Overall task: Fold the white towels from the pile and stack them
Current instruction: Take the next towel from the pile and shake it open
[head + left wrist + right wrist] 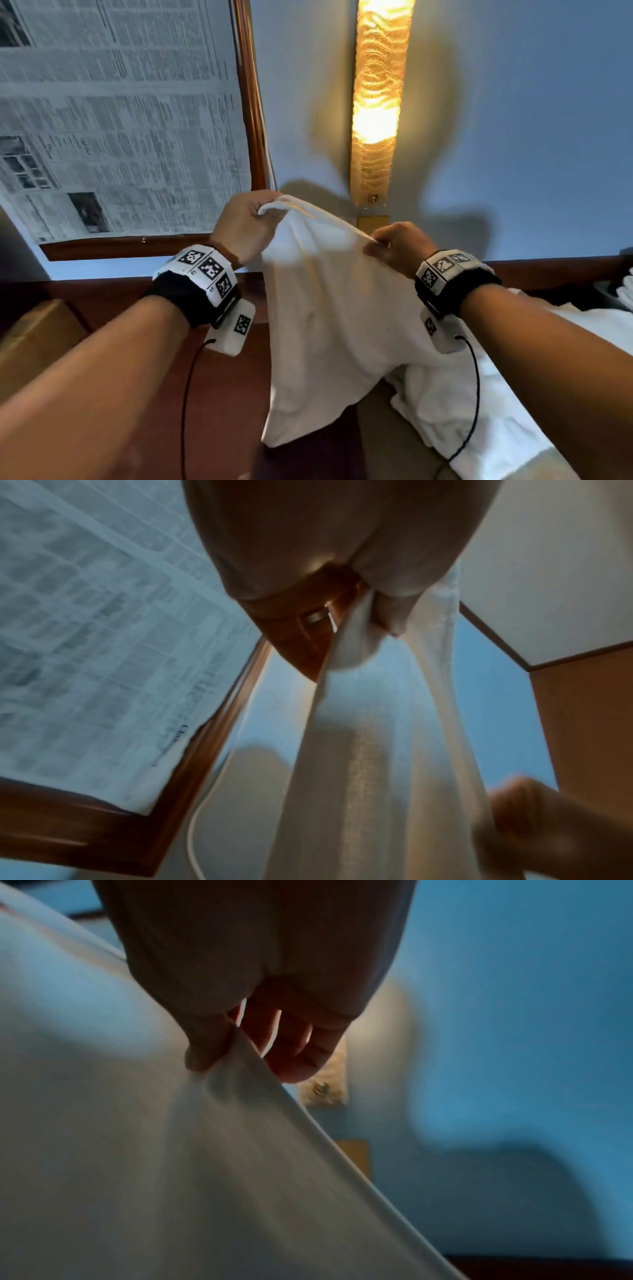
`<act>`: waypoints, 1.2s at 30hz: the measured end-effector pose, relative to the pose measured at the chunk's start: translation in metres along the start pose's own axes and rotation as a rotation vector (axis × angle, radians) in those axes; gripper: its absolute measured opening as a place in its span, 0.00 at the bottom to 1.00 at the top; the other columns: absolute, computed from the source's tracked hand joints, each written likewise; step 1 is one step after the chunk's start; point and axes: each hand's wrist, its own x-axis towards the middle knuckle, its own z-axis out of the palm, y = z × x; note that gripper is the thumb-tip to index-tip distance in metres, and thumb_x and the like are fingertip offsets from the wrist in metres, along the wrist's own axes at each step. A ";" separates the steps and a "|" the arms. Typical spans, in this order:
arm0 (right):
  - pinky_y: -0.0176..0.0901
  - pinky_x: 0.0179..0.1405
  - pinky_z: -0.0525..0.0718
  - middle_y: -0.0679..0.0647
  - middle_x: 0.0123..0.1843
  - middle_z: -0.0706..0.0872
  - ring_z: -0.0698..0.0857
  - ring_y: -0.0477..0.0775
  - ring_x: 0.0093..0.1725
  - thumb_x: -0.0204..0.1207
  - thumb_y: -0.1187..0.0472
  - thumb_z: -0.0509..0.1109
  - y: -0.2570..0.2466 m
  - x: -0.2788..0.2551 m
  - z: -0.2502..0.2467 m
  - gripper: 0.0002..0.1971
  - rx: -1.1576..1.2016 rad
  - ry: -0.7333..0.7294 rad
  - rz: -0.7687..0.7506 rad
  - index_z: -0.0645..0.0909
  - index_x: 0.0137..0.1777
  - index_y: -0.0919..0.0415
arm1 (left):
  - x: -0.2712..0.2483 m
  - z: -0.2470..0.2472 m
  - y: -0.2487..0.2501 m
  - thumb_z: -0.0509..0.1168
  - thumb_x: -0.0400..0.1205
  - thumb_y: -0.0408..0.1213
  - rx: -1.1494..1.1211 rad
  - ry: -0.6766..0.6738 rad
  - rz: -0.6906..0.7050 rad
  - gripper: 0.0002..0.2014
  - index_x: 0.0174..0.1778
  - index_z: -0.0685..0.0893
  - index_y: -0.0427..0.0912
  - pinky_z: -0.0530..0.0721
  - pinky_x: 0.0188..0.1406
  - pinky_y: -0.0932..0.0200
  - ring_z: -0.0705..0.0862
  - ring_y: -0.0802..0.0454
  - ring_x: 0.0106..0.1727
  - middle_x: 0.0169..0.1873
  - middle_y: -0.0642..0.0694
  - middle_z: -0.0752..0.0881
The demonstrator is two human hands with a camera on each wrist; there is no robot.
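Towel: white towel (329,308) was held up in front of blue wall (513,120), top edge stretched btwn both hands, rest hung down.
L hand: left hand (239,229) was clamped on upper corner, fabric bunched in fist.
R hand: right hand (399,246) was pinched on top hem, thumb + fingers (205,1047) closed on edge.
Pile: more white towels (513,394) were lying lower right, under R forearm.
Bkgd: lit wall lamp (376,102) & newspaper-covered wood frame (253,113) were seen behind.
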 end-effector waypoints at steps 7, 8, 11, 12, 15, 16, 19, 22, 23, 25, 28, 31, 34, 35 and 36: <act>0.42 0.45 0.74 0.60 0.53 0.90 0.86 0.62 0.53 0.82 0.59 0.68 0.082 -0.027 0.036 0.08 -0.144 -0.236 0.232 0.89 0.52 0.57 | -0.017 -0.011 -0.012 0.60 0.90 0.37 -0.009 -0.014 -0.176 0.21 0.37 0.90 0.63 0.81 0.40 0.50 0.84 0.55 0.36 0.31 0.58 0.88; 0.44 0.45 0.76 0.61 0.53 0.90 0.86 0.64 0.53 0.81 0.60 0.67 0.079 -0.024 0.036 0.08 -0.089 -0.150 0.218 0.88 0.50 0.58 | -0.019 -0.006 -0.012 0.59 0.91 0.43 -0.031 -0.022 -0.213 0.20 0.37 0.90 0.65 0.81 0.41 0.49 0.84 0.53 0.36 0.32 0.56 0.87; 0.48 0.46 0.80 0.59 0.49 0.90 0.86 0.62 0.48 0.79 0.65 0.67 0.042 -0.006 0.020 0.08 0.172 0.133 0.085 0.87 0.51 0.57 | -0.017 0.015 -0.008 0.61 0.84 0.51 -0.123 -0.075 -0.223 0.12 0.48 0.91 0.60 0.82 0.55 0.45 0.86 0.50 0.50 0.49 0.50 0.90; 0.48 0.47 0.80 0.59 0.48 0.89 0.85 0.61 0.46 0.79 0.65 0.67 0.022 0.000 0.010 0.08 0.264 0.212 -0.006 0.87 0.51 0.56 | -0.015 0.024 -0.006 0.61 0.84 0.49 -0.139 -0.106 -0.205 0.12 0.51 0.90 0.58 0.81 0.61 0.46 0.86 0.53 0.56 0.56 0.53 0.90; 0.50 0.48 0.80 0.57 0.46 0.89 0.85 0.59 0.46 0.81 0.56 0.65 -0.034 0.008 -0.024 0.08 0.378 0.285 -0.254 0.85 0.50 0.56 | -0.007 0.058 0.008 0.61 0.87 0.45 -0.142 -0.168 -0.132 0.11 0.54 0.89 0.52 0.78 0.70 0.52 0.84 0.61 0.64 0.62 0.59 0.87; 0.49 0.47 0.79 0.56 0.44 0.88 0.84 0.58 0.45 0.82 0.55 0.65 -0.047 0.007 -0.034 0.10 0.351 0.276 -0.303 0.84 0.49 0.58 | -0.004 0.067 0.012 0.60 0.88 0.45 -0.164 -0.154 -0.126 0.11 0.52 0.89 0.49 0.80 0.65 0.53 0.86 0.62 0.58 0.55 0.58 0.90; 0.45 0.41 0.72 0.52 0.36 0.84 0.78 0.51 0.37 0.82 0.53 0.67 -0.054 -0.001 -0.053 0.13 0.326 0.318 -0.329 0.83 0.42 0.62 | 0.004 0.085 0.023 0.60 0.87 0.43 -0.242 -0.085 -0.095 0.12 0.42 0.88 0.53 0.80 0.50 0.58 0.86 0.61 0.44 0.38 0.59 0.90; 0.42 0.35 0.68 0.44 0.29 0.77 0.72 0.46 0.29 0.80 0.51 0.71 -0.040 -0.018 -0.055 0.14 0.386 0.362 -0.282 0.76 0.36 0.56 | 0.012 0.089 0.033 0.60 0.83 0.46 -0.220 -0.095 -0.062 0.15 0.32 0.87 0.58 0.78 0.42 0.62 0.83 0.62 0.36 0.31 0.60 0.87; 0.41 0.34 0.68 0.44 0.29 0.76 0.72 0.47 0.29 0.79 0.51 0.72 -0.034 -0.026 -0.051 0.14 0.364 0.342 -0.263 0.74 0.37 0.54 | 0.015 0.090 0.037 0.60 0.84 0.46 -0.220 -0.080 -0.056 0.15 0.31 0.85 0.55 0.78 0.39 0.63 0.82 0.63 0.34 0.29 0.58 0.85; 0.44 0.36 0.71 0.51 0.33 0.82 0.79 0.57 0.35 0.80 0.50 0.72 -0.014 -0.043 -0.034 0.12 0.203 0.244 -0.214 0.75 0.41 0.53 | 0.019 0.086 0.045 0.59 0.89 0.44 -0.209 -0.029 -0.086 0.17 0.33 0.79 0.50 0.77 0.34 0.63 0.80 0.62 0.30 0.27 0.56 0.82; 0.48 0.42 0.73 0.62 0.47 0.87 0.85 0.67 0.49 0.84 0.48 0.63 0.031 -0.068 -0.007 0.17 -0.056 0.070 -0.064 0.83 0.47 0.61 | 0.020 0.076 0.053 0.57 0.91 0.39 -0.236 -0.034 -0.134 0.18 0.33 0.76 0.45 0.76 0.30 0.65 0.79 0.62 0.28 0.24 0.56 0.80; 0.45 0.43 0.73 0.61 0.51 0.89 0.85 0.66 0.55 0.83 0.54 0.64 0.070 -0.088 -0.001 0.11 -0.019 -0.025 0.273 0.87 0.47 0.56 | 0.010 0.066 0.056 0.58 0.90 0.34 -0.298 -0.106 -0.175 0.18 0.33 0.77 0.43 0.77 0.29 0.66 0.79 0.61 0.26 0.23 0.55 0.81; 0.49 0.46 0.80 0.62 0.50 0.90 0.86 0.68 0.54 0.77 0.60 0.64 0.060 -0.093 -0.013 0.08 0.120 0.145 0.377 0.86 0.46 0.55 | -0.010 0.064 0.052 0.59 0.88 0.29 -0.307 -0.194 -0.173 0.24 0.26 0.85 0.48 0.79 0.31 0.65 0.81 0.62 0.26 0.22 0.55 0.83; 0.49 0.47 0.82 0.62 0.51 0.90 0.87 0.67 0.54 0.75 0.61 0.62 0.045 -0.089 -0.019 0.10 0.161 0.224 0.352 0.86 0.49 0.56 | -0.018 0.066 0.050 0.60 0.89 0.31 -0.243 -0.214 -0.147 0.26 0.25 0.86 0.51 0.78 0.34 0.61 0.81 0.61 0.27 0.23 0.56 0.83; 0.49 0.49 0.82 0.61 0.52 0.90 0.87 0.66 0.53 0.76 0.63 0.62 0.024 -0.086 -0.026 0.12 0.196 0.292 0.315 0.86 0.52 0.57 | -0.025 0.069 0.049 0.60 0.90 0.37 -0.164 -0.236 -0.118 0.25 0.25 0.86 0.54 0.76 0.37 0.57 0.80 0.60 0.29 0.24 0.57 0.83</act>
